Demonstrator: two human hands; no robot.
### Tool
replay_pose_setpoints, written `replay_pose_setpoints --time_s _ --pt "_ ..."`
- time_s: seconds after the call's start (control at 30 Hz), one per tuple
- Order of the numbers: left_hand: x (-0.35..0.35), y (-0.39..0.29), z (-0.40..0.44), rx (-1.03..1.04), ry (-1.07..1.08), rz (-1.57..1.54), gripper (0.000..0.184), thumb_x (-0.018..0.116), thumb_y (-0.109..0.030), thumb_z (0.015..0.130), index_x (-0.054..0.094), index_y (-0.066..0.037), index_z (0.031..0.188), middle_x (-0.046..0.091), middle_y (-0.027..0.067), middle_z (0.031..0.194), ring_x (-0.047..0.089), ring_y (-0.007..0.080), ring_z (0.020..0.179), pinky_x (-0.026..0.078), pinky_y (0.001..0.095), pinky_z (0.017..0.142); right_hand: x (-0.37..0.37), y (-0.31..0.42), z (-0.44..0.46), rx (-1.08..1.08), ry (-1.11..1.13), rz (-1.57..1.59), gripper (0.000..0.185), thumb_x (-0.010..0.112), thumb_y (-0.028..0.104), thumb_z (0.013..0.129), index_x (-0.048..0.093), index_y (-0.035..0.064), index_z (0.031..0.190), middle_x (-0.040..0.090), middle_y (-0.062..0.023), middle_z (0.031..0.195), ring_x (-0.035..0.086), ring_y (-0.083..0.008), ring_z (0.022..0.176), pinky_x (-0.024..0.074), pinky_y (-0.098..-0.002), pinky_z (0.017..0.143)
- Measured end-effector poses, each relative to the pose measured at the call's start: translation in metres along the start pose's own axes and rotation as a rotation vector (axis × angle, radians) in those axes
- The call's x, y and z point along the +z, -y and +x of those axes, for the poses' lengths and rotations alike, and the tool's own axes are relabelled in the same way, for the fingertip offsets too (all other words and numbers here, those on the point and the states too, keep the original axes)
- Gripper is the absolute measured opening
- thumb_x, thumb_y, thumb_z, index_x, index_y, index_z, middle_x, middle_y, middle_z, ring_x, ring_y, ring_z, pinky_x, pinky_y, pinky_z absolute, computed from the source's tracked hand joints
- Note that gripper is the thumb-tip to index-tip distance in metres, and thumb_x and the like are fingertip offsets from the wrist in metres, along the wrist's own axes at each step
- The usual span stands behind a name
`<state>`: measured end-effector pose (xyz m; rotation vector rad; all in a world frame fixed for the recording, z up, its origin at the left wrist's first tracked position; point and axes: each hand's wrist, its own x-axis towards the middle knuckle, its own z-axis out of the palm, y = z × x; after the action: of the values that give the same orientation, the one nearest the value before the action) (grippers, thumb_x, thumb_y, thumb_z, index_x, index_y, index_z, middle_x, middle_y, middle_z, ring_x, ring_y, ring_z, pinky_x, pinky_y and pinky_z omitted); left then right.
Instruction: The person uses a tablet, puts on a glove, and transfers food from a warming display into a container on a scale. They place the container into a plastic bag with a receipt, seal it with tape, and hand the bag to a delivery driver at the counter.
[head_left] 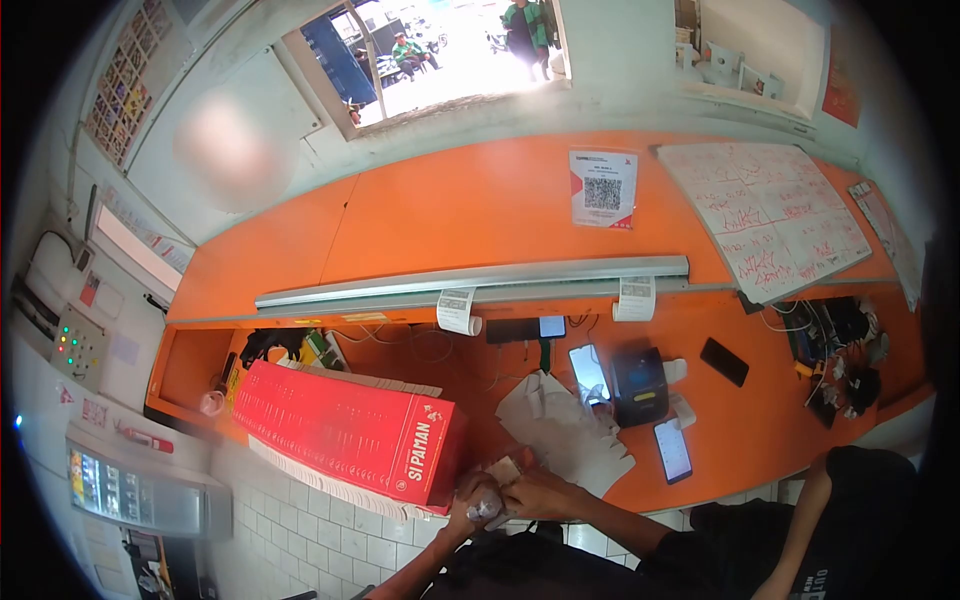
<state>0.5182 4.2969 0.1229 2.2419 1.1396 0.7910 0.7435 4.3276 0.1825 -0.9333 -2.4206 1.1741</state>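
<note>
My left hand (468, 508) and my right hand (528, 492) are close together at the front edge of the orange counter (460, 205). Both are closed round a small clear plastic bundle (486, 503), with a pale tan piece (503, 470) showing above the fingers. What the bundle holds is too small to tell. Just left of my hands lies a long red stack of packaging (350, 430) marked "SI PAMAN". Crumpled white paper (565, 430) is spread to their right.
Behind the paper are a lit phone (589, 374) and a black printer (640, 385). Another lit phone (673, 450) and a dark phone (724, 362) lie further right. Receipts (460, 310) hang from the metal rail (480, 280). A co-worker's arm (803, 530) is at the lower right.
</note>
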Motion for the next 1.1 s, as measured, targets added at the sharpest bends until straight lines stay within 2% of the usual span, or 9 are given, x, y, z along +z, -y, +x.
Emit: replay_pose_setpoints --time_s 0.2,0.37,0.47,0.57,0.77,0.83,0.93,1.0,1.1 --pt "-0.006 -0.029 0.014 -0.124 -0.051 0.043 0.037 0.079 -0.020 0.067 0.060 -0.007 0.097 0.058 0.0115 0.103 0.057 0.0360 0.102 0.048 0.0467 0.089 0.005 -0.009 -0.002 -0.036 0.037 0.044 0.026 0.051 0.022 0.089 0.067 0.0026 0.084 0.067 -0.0183 0.082 0.065 -0.0347 0.075 0.0501 -0.0451 0.072" --pt "-0.004 -0.011 0.003 0.005 0.012 0.123 0.040 0.078 -0.017 0.065 0.061 -0.008 0.100 0.058 0.0112 0.105 0.058 0.0326 0.100 0.049 0.0430 0.087 0.012 -0.010 -0.001 -0.002 0.056 0.049 0.025 0.051 0.023 0.089 0.066 0.0024 0.085 0.068 -0.0173 0.084 0.066 -0.0343 0.080 0.0503 -0.0448 0.075" --pt "0.001 -0.002 -0.006 -0.034 -0.025 0.109 0.044 0.078 -0.016 0.063 0.061 -0.009 0.102 0.059 0.0100 0.107 0.059 0.0295 0.099 0.049 0.0409 0.086 0.043 -0.025 0.006 -0.063 -0.112 0.076 0.024 0.053 0.024 0.088 0.068 0.0046 0.086 0.069 -0.0162 0.084 0.067 -0.0341 0.082 0.0495 -0.0459 0.082" --pt "0.003 0.000 -0.015 -0.089 -0.015 0.138 0.044 0.078 -0.014 0.063 0.062 -0.009 0.103 0.059 0.0090 0.106 0.058 0.0284 0.103 0.048 0.0401 0.088 0.045 -0.025 0.003 -0.084 -0.212 0.122 0.021 0.055 0.023 0.086 0.066 0.0053 0.083 0.068 -0.0150 0.083 0.066 -0.0345 0.080 0.0512 -0.0463 0.075" --pt "-0.004 -0.026 0.001 -0.049 0.050 0.231 0.044 0.080 -0.018 0.062 0.060 -0.011 0.101 0.058 0.0086 0.107 0.056 0.0299 0.106 0.044 0.0425 0.084 0.036 -0.024 -0.007 0.009 -0.099 0.122 0.021 0.056 0.025 0.086 0.067 0.0068 0.086 0.068 -0.0160 0.085 0.066 -0.0366 0.076 0.0511 -0.0487 0.071" --pt "-0.004 -0.033 0.005 -0.042 0.027 0.223 0.045 0.080 -0.020 0.061 0.060 -0.012 0.101 0.058 0.0080 0.108 0.055 0.0300 0.107 0.043 0.0432 0.083 0.031 -0.024 -0.009 0.051 0.061 0.114 0.023 0.055 0.025 0.086 0.067 0.0056 0.089 0.068 -0.0169 0.087 0.066 -0.0354 0.079 0.0510 -0.0471 0.073" --pt "-0.001 -0.028 -0.003 -0.096 0.009 0.300 0.043 0.080 -0.019 0.062 0.060 -0.011 0.099 0.058 0.0065 0.107 0.055 0.0296 0.106 0.043 0.0438 0.083 0.034 -0.029 -0.006 -0.022 0.047 0.158 0.025 0.053 0.023 0.087 0.069 0.0053 0.092 0.069 -0.0184 0.092 0.067 -0.0345 0.083 0.0505 -0.0459 0.078" --pt "-0.005 -0.025 -0.008 -0.158 0.090 0.296 0.049 0.081 -0.020 0.064 0.060 -0.009 0.108 0.057 0.0087 0.119 0.053 0.0312 0.115 0.043 0.0459 0.089 0.023 -0.023 -0.010 -0.026 0.064 0.107 0.026 0.053 0.025 0.087 0.068 0.0054 0.095 0.069 -0.0182 0.091 0.067 -0.0341 0.086 0.0495 -0.0452 0.082" --pt "-0.014 -0.051 -0.003 -0.110 -0.027 0.208 0.065 0.082 -0.022 0.069 0.052 -0.007 0.125 0.050 0.0147 0.136 0.046 0.0355 0.127 0.040 0.0487 0.100 0.022 -0.018 -0.012 -0.034 0.057 0.042 0.029 0.054 0.028 0.088 0.067 0.0065 0.103 0.068 -0.0179 0.091 0.066 -0.0343 0.091 0.0445 -0.0473 0.091"
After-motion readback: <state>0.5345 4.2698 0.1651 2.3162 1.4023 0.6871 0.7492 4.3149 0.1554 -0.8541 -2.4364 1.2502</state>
